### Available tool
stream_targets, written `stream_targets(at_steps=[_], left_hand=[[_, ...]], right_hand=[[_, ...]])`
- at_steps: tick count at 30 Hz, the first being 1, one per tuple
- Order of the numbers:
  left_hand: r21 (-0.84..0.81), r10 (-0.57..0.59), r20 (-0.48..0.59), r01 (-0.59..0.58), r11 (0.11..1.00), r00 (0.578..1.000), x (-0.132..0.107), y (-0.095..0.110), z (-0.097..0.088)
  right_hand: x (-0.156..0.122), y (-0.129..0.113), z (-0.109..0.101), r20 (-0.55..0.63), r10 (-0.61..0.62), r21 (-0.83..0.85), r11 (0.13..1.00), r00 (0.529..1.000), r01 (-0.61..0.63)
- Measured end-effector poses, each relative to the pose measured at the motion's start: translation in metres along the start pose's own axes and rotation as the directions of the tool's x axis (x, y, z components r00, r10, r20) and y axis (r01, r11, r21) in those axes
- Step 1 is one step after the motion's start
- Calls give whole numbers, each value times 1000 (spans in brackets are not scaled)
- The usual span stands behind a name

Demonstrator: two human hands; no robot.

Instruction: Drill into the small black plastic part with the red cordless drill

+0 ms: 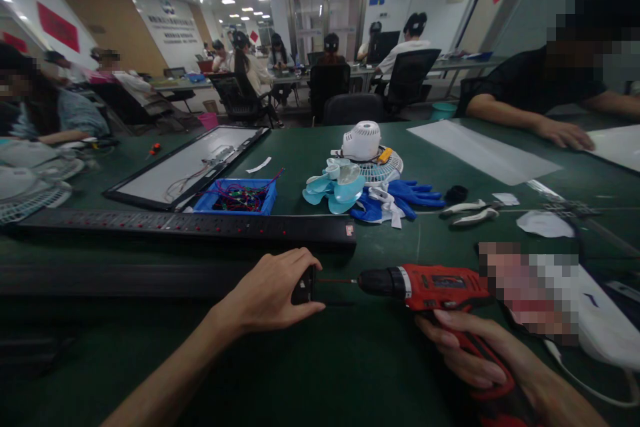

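Observation:
My right hand (467,347) is wrapped round the handle of a red and black cordless drill (445,283), which lies level and points left. Its long thin bit (335,281) reaches to the end of a long black bar (175,280). Whether the tip sits in a screw is too small to tell. My left hand (275,290) grips that end of the bar, thumb below and fingers above. Just behind, a black power strip (200,230) with a row of sockets and red dots lies parallel to the bar.
Behind the strip are a blue tray (273,197) of wires, a framed panel (150,180), light-blue fan blades (337,187), a white fan housing (363,141) and blue gloves (415,193). Pliers (470,212) and a white device with a cable (590,307) lie right. A co-worker's hand (563,132) rests at far right.

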State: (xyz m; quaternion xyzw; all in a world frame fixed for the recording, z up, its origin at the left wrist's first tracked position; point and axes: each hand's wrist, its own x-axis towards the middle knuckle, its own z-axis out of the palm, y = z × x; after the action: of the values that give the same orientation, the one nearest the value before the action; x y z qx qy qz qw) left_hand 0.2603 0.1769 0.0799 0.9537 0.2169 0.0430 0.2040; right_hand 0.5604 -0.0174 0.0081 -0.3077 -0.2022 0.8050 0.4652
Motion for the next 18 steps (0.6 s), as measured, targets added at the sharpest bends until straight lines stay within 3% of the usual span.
stream_targets(at_steps=[12,18], left_hand=[[3,-9,9,9,1000,1000,0,1,-3],[28,-2,1,2,1000,1000,1,-1,-3]], right_hand=[[-5,-5,10,-111,2,-51,999,994,-8],[-6,-8,-3,-151,63,-146,986,987,-85]])
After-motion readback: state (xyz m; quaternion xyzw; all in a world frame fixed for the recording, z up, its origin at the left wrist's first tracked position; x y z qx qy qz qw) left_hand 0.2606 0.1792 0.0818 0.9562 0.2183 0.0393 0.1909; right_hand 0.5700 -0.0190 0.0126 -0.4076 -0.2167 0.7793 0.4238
